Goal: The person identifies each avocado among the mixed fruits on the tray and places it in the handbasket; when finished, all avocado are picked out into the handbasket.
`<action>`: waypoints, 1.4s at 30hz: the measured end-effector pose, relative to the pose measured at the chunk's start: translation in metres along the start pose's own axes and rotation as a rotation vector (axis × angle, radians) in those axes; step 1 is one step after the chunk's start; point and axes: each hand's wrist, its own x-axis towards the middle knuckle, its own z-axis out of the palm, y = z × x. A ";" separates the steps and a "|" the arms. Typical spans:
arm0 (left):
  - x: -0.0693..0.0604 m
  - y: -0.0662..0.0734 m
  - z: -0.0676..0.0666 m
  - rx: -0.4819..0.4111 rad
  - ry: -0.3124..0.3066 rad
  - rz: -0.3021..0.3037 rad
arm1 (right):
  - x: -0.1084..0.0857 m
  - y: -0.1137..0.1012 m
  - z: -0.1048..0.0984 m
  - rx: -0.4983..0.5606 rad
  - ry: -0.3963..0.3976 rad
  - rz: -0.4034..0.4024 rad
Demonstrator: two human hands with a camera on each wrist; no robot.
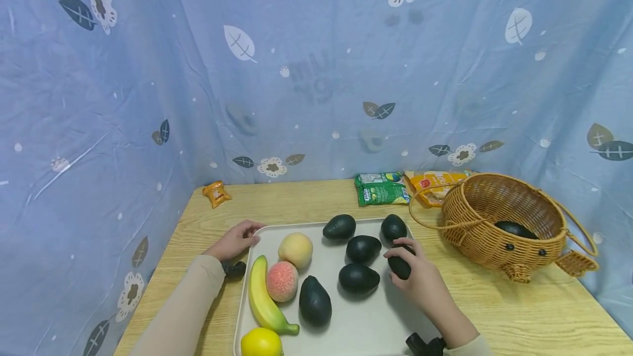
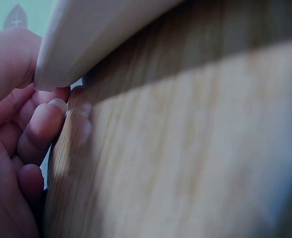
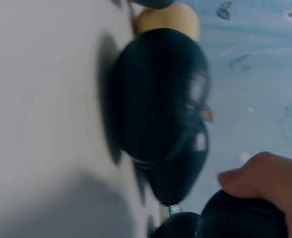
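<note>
A white tray (image 1: 346, 317) holds several dark avocados, such as one (image 1: 315, 302) near its middle. My right hand (image 1: 420, 279) grips another avocado (image 1: 398, 266) over the tray's right side; in the right wrist view that avocado (image 3: 243, 218) is at the lower right, under the thumb. My left hand (image 1: 237, 242) holds the tray's back left corner. The left wrist view has the thumb above and curled fingers below the tray rim (image 2: 69, 54), with the left hand (image 2: 12, 134) at the left edge. Also on the tray are a banana (image 1: 263, 298), two peaches (image 1: 295, 250) and a lemon (image 1: 261, 342).
To the right of the tray stands a wicker basket (image 1: 479, 243) with a dark avocado (image 1: 516, 229) inside and its handle loop toward the tray. Green (image 1: 381, 189) and orange (image 1: 430, 183) snack packets lie behind, and a small orange packet (image 1: 216, 194) lies at the back left.
</note>
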 end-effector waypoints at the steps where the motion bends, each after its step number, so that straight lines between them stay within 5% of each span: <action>1: 0.000 0.000 0.000 0.002 0.001 0.002 | 0.001 0.000 -0.004 0.006 0.018 0.005; 15: -0.002 0.004 -0.003 0.003 0.015 0.032 | 0.019 0.016 -0.059 -0.054 0.253 -0.085; 28: 0.001 -0.002 0.000 0.006 0.019 0.012 | 0.044 0.049 -0.124 -0.115 0.321 0.083; 42: 0.004 -0.003 0.002 0.018 0.011 0.042 | 0.049 0.097 -0.142 -0.173 0.317 0.235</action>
